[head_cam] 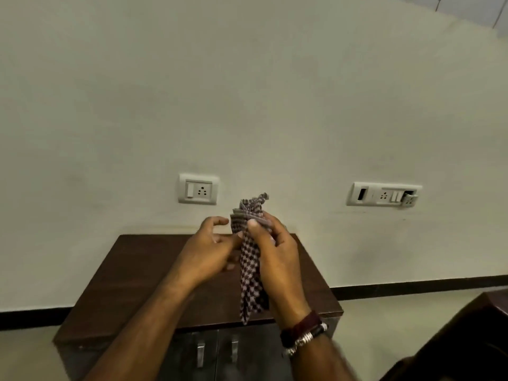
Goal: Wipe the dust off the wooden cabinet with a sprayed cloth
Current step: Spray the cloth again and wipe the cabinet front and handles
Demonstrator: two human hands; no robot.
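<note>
A low dark wooden cabinet (123,273) stands against the wall, its top facing me and two doors with metal handles (200,353) below. Above its top I hold a checked maroon-and-white cloth (248,268), bunched and hanging down. My right hand (277,257) grips the cloth from the right, thumb pressed on its upper fold. My left hand (209,248) is at the cloth's left side, fingers curled and touching it. No spray bottle is in view.
A cream wall is behind the cabinet, with one socket plate (198,189) above it and a wider switch panel (383,194) to the right. A black skirting strip (412,287) runs along the floor. Dark furniture (467,342) fills the lower right corner.
</note>
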